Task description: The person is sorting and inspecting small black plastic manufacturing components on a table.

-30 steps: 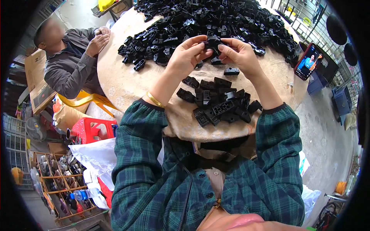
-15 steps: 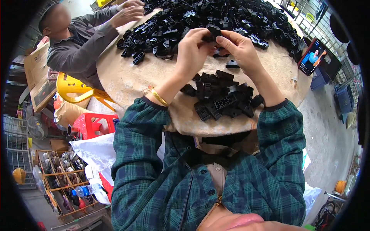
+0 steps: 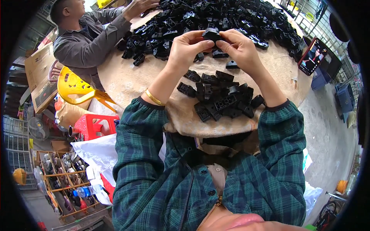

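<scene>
My left hand [image 3: 187, 48] and my right hand [image 3: 241, 48] are raised together over the round table [image 3: 123, 82], both pinching one small black plastic part [image 3: 212, 34] between the fingertips. Just below my wrists lies a small heap of the same black parts [image 3: 221, 98] near the table's front edge. A much larger pile of black parts [image 3: 219, 17] covers the far half of the table. A gold bangle [image 3: 154, 97] sits on my left wrist, and both sleeves are green plaid.
A person in a grey shirt [image 3: 84, 38] sits at the table's far left, a hand [image 3: 140, 4] reaching into the big pile. A phone [image 3: 313, 56] with a lit screen lies at the right edge. A yellow chair [image 3: 75, 86], red stool [image 3: 94, 125] and shoe rack [image 3: 63, 175] stand at the left.
My hands stay joined on the black part, turning it slightly. The person at the left has moved a hand from near the chest out to the big pile.
</scene>
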### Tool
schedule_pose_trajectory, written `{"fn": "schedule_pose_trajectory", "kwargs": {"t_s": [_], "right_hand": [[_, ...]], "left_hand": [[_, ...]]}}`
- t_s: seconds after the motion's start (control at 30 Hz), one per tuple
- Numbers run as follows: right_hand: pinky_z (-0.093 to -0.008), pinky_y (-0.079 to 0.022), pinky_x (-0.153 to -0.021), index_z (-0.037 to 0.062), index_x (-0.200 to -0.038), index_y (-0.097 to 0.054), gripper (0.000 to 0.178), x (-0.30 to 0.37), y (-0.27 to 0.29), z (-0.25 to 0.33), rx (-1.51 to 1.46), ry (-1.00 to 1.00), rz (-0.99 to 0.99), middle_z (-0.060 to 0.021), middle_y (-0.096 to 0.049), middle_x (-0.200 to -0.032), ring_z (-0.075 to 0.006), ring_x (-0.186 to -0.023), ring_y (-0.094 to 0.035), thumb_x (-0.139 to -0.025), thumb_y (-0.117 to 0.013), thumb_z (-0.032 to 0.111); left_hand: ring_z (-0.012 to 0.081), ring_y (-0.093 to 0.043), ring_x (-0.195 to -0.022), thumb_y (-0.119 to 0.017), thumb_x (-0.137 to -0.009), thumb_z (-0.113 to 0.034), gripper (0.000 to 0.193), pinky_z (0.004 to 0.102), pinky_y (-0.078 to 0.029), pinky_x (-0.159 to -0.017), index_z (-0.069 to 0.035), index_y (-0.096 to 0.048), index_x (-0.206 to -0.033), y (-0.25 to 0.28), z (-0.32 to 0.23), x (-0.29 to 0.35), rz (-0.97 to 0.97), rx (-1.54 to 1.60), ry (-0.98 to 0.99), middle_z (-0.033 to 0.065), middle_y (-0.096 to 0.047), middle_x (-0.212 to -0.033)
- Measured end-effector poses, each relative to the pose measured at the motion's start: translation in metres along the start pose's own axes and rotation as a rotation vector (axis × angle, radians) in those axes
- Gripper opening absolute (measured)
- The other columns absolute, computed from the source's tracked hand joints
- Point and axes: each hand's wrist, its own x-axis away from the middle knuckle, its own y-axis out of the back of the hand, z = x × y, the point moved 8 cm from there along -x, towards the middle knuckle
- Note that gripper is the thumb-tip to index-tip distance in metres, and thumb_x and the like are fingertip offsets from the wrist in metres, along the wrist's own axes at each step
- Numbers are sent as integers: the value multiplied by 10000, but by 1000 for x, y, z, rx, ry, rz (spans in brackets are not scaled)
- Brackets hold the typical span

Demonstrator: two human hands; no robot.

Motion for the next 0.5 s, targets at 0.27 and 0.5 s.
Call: {"fn": "schedule_pose_trajectory", "kwargs": {"t_s": [0.27, 0.5], "right_hand": [[-252, -457, -578, -32, -1002, -601, 232, 3, 5, 24, 325, 212, -93, -78, -575, -844, -154, -692, -570, -808, -632, 91], [-284, -480, -585, 5, -1008, -619, 306, 8, 1, 45, 554, 276, -178, -96, -581, -849, -224, -661, -587, -714, -691, 58]], "left_hand": [[106, -625, -770, -690, -760, -20, 313, 215, -523, -702, 48, -602, -1052, -7, -22, 5, -54, -194, -152, 95, -661, -891], [68, -591, -750, -654, -798, -25, 288, 179, -484, -680, 26, -593, -1074, -19, -19, 13, -119, -118, -110, 49, -651, -860]]}}
